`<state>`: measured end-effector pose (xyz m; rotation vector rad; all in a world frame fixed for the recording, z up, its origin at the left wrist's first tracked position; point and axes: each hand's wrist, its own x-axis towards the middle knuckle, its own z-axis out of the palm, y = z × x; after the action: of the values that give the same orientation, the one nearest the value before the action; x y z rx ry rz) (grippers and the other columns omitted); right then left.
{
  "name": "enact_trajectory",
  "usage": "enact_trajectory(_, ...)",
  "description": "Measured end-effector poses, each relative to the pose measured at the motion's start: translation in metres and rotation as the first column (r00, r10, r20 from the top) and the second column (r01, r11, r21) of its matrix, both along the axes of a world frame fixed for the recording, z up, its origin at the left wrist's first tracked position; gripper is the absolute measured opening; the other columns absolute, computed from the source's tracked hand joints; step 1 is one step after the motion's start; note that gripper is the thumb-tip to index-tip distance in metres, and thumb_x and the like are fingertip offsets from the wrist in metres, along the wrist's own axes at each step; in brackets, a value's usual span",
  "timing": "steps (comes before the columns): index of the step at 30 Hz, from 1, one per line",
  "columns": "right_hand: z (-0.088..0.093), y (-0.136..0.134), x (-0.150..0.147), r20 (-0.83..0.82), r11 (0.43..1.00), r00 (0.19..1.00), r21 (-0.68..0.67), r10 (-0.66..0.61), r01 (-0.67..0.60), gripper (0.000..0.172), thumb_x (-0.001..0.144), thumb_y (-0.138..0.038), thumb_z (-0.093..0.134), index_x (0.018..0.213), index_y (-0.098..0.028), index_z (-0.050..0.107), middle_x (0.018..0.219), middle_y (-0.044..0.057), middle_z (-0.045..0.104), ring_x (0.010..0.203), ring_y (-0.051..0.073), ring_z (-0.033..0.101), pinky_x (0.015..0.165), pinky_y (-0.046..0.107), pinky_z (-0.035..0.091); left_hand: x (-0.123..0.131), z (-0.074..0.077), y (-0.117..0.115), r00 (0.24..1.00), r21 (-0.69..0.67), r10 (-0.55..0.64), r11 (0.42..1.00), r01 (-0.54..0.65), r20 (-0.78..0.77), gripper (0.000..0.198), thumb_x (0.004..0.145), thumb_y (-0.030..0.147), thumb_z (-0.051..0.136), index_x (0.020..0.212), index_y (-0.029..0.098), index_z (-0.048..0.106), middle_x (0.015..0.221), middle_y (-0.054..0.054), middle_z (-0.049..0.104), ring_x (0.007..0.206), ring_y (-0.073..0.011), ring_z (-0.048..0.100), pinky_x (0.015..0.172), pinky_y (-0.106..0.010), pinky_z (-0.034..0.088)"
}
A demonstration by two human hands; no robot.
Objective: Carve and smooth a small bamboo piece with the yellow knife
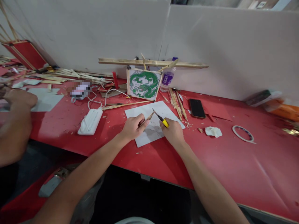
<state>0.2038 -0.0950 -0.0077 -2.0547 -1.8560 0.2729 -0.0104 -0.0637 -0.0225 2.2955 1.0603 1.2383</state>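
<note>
My left hand [135, 127] is closed on a short strip of wood or bamboo [149, 117], its tip sticking out past the thumb. In my right hand [174, 132] is a craft knife [165, 122] with a yellow and black handle, its thin blade pointing up and left, close to the strip's tip. I cannot tell whether blade and strip touch. Both hands are over a white sheet of paper [153, 137] on the red table. Behind it stands a small framed panel [144, 83] with a green dragon picture.
A white power strip [90, 122] lies left, a phone [196, 108] and thin sticks [177, 104] right. Farther right are crumpled tissue [213, 132] and a tape roll [243, 133]. A water bottle [167, 79] stands behind. Another person's arm [17, 124] rests at far left.
</note>
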Motion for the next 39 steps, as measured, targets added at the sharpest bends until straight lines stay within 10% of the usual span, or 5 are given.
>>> enact_trajectory(26,-0.002,-0.002,-0.002,-0.117,0.991,0.985,0.03,0.13,-0.127,0.027,0.093,-0.041,0.05,0.075,-0.023,0.058,0.067,0.001,0.061,0.061,0.016,0.048,0.058,0.027,0.027,0.003,0.0,0.006,0.949,-0.429,-0.049,0.884,0.187,0.312,0.031,0.101,0.032,0.042,0.073,0.021,0.043,0.062,0.004,0.041,0.056,-0.0105,0.039,0.054,-0.027,0.03)
enact_trajectory(39,0.001,-0.004,-0.006,0.033,0.985,0.986,-0.056,0.166,-0.164,0.011,0.088,-0.028,0.057,0.087,-0.023,0.067,0.077,0.004,0.07,0.07,0.019,0.06,0.061,0.027,0.029,0.002,0.009,-0.005,0.98,-0.263,-0.198,0.946,0.19,-0.004,0.047,0.107,0.048,0.029,0.071,0.021,0.043,0.058,0.002,0.047,0.052,-0.0113,0.044,0.054,-0.028,0.031)
